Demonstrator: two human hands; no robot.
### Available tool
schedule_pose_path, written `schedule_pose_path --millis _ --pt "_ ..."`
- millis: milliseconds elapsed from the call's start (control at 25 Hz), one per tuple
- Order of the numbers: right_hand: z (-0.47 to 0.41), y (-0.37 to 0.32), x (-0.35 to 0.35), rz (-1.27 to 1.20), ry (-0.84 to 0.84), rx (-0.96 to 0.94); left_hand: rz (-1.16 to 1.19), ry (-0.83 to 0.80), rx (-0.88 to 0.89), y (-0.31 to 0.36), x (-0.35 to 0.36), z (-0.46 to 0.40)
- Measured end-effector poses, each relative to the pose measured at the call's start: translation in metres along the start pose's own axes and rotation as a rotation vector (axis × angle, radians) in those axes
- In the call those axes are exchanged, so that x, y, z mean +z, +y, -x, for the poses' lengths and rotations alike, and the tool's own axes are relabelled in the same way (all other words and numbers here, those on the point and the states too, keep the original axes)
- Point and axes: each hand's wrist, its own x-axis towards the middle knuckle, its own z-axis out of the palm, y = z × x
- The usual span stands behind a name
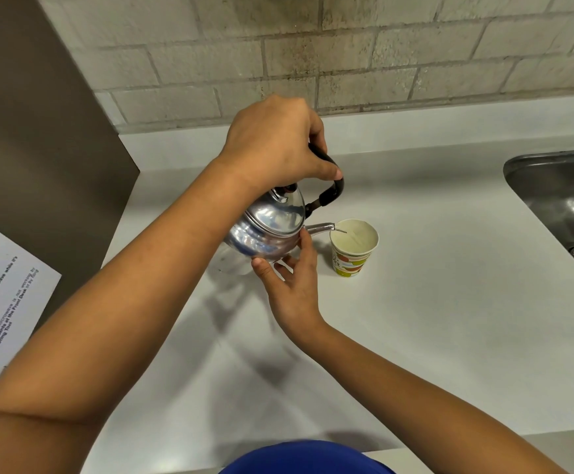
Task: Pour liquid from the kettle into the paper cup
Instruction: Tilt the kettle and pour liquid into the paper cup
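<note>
The kettle (pixel 268 227) is what I'm watching: a shiny metal one, lifted off the white counter (pixel 449 302) and tipped to the right so its spout (pixel 319 228) reaches over the rim of the paper cup (pixel 353 248). I can see a thin clear stream leaving the spout tip and falling into the cup, which stands upright on the counter just right of the kettle, with pale liquid inside. My left hand (pixel 275 142) comes in from above with its fingers wrapped tight around the black handle (pixel 330 189). My right hand (pixel 292 278) sits beneath and beside the kettle's body, fingers spread apart, fingertips touching its lower right side near the base of the spout. To the far right is a steel sink (pixel 559 200), well apart from the cup. A printed sheet (pixel 1 302) shows at the left edge, and a brick wall (pixel 347 53) runs behind the counter.
</note>
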Motion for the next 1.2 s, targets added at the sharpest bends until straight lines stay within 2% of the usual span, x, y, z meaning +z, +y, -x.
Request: schedule_pose_path --millis 1200 --pt "0.004 -0.010 0.001 -0.051 0.007 -0.017 -0.033 0.008 0.019 0.006 -0.003 -0.001"
